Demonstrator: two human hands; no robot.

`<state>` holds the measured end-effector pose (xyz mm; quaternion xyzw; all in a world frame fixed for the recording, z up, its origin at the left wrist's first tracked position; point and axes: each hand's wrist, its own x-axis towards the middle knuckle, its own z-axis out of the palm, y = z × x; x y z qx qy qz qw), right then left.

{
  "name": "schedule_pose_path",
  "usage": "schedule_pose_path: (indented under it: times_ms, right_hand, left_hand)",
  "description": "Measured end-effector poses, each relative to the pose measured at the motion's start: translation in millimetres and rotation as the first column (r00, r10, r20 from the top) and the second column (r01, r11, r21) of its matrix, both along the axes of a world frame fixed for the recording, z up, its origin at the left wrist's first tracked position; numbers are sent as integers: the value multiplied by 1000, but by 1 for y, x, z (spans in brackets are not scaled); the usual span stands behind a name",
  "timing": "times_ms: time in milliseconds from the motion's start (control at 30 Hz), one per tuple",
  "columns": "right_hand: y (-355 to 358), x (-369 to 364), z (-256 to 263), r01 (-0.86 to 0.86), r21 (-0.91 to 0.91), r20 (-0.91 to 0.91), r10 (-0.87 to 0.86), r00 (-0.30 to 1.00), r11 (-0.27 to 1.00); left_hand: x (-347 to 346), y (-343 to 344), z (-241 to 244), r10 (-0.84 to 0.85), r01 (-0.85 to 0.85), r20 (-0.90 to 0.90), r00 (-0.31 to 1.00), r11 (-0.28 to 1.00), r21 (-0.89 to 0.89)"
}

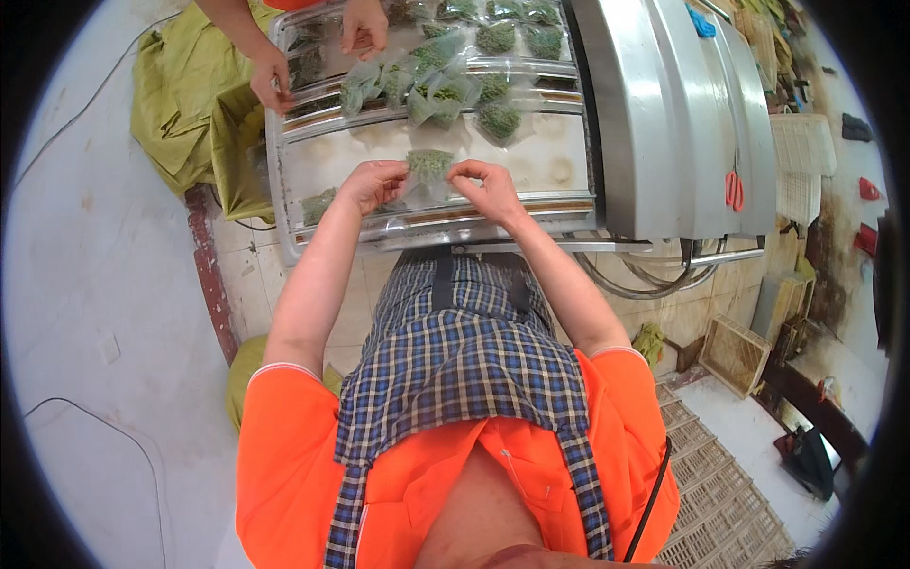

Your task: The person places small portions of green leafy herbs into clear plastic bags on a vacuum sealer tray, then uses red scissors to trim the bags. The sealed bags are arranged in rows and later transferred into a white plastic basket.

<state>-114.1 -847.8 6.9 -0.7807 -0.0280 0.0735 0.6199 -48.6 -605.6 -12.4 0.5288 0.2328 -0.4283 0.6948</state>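
Note:
A clear plastic bag of small green peppercorn-like grains (pixel 431 162) lies on the white bed of a metal vacuum-sealing machine (pixel 526 160). Its left edge is pinched by my left hand (pixel 377 186), while my right hand (pixel 487 188) has thumb and forefinger closed at its right edge. The open end of the bag points towards me, over the near sealing bar (pixel 512 212). Partly behind my left wrist, another filled bag (pixel 318 206) rests near that bar. Farther back, several filled bags (pixel 437 96) lie loosely across the far sealing bars, some overlapping.
Opposite me, a co-worker's hands (pixel 364 30) reach over the machine's far left part. The raised steel lid (pixel 675 121) stands on the right, with red-handled scissors (pixel 735 190) on it. Yellow-green sacks (pixel 167 107) are at left. Plastic baskets (pixel 803 146) and a crate (pixel 734 355) stand at right.

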Motion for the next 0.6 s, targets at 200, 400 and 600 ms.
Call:
schedule_pose_path:
  times_ms: [200,400,600]
  right_hand:
    - [-16,7,-37,-35,19,-233,39,972,999]
    - [-7,1,-57,68,-329,-25,-81,996,942]
    - [-5,-1,-58,-45,-303,-149,-1,989,952]
  left_hand:
    - [1,-9,-4,-278,187,256,926,925,331]
    - [-10,-31,-20,-477,-17,556,681,749,663]
    - [-24,-19,-29,-720,-130,540,437,543,829]
